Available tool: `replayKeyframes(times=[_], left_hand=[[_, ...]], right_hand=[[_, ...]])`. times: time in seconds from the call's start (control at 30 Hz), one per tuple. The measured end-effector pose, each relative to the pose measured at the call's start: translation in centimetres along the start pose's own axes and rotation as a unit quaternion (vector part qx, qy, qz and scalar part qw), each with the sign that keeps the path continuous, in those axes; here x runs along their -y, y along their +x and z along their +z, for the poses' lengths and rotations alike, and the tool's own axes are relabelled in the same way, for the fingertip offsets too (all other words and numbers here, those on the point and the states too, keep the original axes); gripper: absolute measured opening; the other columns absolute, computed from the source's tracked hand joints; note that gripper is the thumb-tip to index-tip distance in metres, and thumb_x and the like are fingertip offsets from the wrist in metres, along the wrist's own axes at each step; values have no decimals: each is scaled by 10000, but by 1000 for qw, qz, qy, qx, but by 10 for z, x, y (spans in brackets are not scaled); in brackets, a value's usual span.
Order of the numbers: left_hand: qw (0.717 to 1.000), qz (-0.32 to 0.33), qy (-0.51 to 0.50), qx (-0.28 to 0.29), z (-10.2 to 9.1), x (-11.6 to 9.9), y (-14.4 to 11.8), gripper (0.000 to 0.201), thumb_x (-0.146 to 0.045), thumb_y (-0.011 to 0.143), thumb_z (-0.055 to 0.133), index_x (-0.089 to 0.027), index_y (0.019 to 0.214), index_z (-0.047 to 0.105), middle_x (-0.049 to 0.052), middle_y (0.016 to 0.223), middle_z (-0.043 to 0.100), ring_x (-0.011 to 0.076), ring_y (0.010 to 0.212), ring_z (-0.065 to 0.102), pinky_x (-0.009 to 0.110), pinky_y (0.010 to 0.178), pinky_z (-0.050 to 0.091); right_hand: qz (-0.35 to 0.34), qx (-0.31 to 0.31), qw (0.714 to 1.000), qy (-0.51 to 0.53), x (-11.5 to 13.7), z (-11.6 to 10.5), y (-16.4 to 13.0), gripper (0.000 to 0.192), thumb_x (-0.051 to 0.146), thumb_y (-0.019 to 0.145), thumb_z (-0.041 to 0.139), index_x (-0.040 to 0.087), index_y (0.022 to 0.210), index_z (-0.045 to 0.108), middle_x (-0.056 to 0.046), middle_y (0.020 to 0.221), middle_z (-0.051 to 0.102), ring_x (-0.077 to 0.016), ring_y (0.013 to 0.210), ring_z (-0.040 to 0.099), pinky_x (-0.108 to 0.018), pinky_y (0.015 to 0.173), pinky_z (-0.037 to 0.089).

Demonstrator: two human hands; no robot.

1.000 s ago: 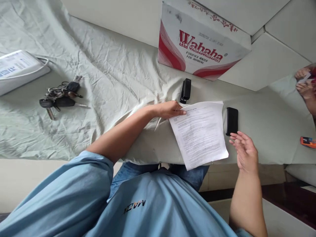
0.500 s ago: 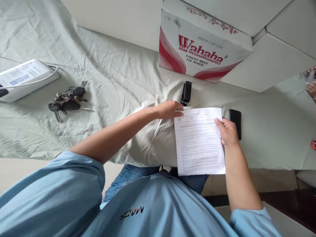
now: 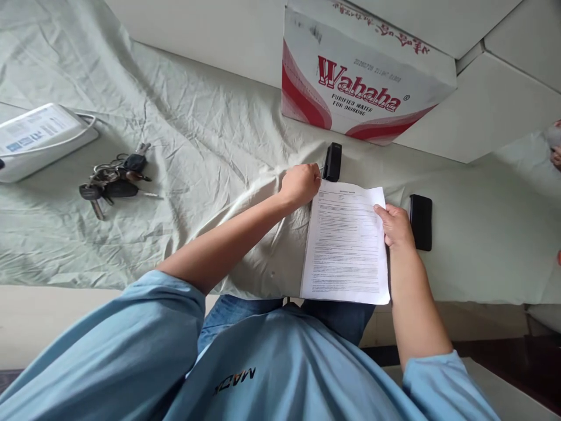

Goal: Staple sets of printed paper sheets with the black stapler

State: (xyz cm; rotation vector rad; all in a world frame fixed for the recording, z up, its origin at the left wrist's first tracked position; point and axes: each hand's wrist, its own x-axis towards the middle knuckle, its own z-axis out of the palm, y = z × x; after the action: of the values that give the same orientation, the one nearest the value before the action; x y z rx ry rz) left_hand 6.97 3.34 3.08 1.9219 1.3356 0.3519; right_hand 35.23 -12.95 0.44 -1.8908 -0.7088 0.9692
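A printed sheet of paper (image 3: 346,245) lies at the table's front edge, its lower end over my lap. It is tilted slightly, and I cannot tell if it is several sheets. My left hand (image 3: 301,184) is curled closed at its upper left corner; the fingertips are mostly hidden. Just beyond those fingers stands a black stapler (image 3: 333,162), very close to the sheet's top edge. With the thumb on top and the fingers underneath, my right hand (image 3: 395,224) grips the right edge of the paper.
A black phone (image 3: 421,222) lies right of my right hand. Behind the stapler is a Wahaha water carton (image 3: 363,82) against white panels. A bunch of keys (image 3: 116,181) and a white box with a cable (image 3: 44,140) lie left on the wrinkled cloth (image 3: 210,146). Part of another person's hand (image 3: 556,156) shows far right.
My left hand has moved up and curled further at the paper's corner. The sheet has shifted up and left and turned slightly, my right hand moving left with it.
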Motion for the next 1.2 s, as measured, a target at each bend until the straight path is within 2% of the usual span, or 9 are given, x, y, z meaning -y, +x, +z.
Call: replayKeyframes(times=[0.2,0.4,0.53,0.8,0.87,0.93,1.03,1.13,1.2], left_hand=[[998,8,60,-13,10,-4,-9,354,-165,1072,545,-206,1303,809,111,1123,887,291,1013,784,378,881,525],[996,16,83,-10,12,-2,-12,380,-170,1084,538,-198,1356,802,123,1176,910,325,1095,831,405,925,559],[997,31,67,-17,13,1,-11,399,-171,1088,520,-195,1380,791,121,1134,908,318,1062,831,408,935,572],[997,65,9,-50,27,15,-3,461,-205,1100,516,-193,1494,754,117,1136,883,302,1065,810,424,988,613],[993,92,-18,-74,32,21,-1,513,-182,1088,508,-214,1535,756,125,1223,863,290,1094,796,421,1002,626],[985,138,-44,-92,36,28,2,593,-137,1072,484,-248,1585,759,139,1427,808,274,1159,776,417,1022,638],[970,214,-66,-92,39,36,7,697,-37,1026,447,-318,1538,826,96,1731,660,259,1313,727,464,1168,621],[960,256,-74,-86,38,39,11,772,37,972,432,-355,1476,868,25,1822,620,258,1493,677,529,1327,545],[961,256,-70,-73,35,38,11,801,55,948,427,-339,1490,865,23,1796,664,268,1552,676,540,1338,549]], right_hand=[[-11,-35,999,11,-5,-1,-3,621,743,579,1048,255,710,687,41,606,656,-174,583,606,-333,564,538],[12,-34,999,33,0,-1,-4,554,644,539,1072,238,722,743,7,677,758,-197,626,675,-342,590,584],[19,-40,998,50,0,0,-1,542,613,536,1069,228,809,804,-7,676,771,-259,683,759,-397,657,650],[5,-73,995,74,-9,-5,6,504,563,570,1038,225,883,836,-32,745,827,-317,780,833,-473,774,721],[-1,-79,994,80,-11,-6,7,502,554,574,1034,222,896,841,-45,761,834,-335,825,848,-490,795,728],[-5,-81,993,82,-12,-7,8,493,544,575,1033,223,894,839,-51,774,838,-330,829,844,-486,780,721],[-5,-78,993,83,-13,-8,10,476,531,571,1031,230,879,829,-44,777,834,-283,754,803,-449,715,692],[-6,-74,994,83,-13,-9,10,454,528,578,1029,234,848,813,-42,784,836,-246,711,766,-417,679,666],[-7,-75,994,81,-14,-11,10,445,526,584,1033,235,831,803,-46,793,838,-239,715,760,-406,676,659]])
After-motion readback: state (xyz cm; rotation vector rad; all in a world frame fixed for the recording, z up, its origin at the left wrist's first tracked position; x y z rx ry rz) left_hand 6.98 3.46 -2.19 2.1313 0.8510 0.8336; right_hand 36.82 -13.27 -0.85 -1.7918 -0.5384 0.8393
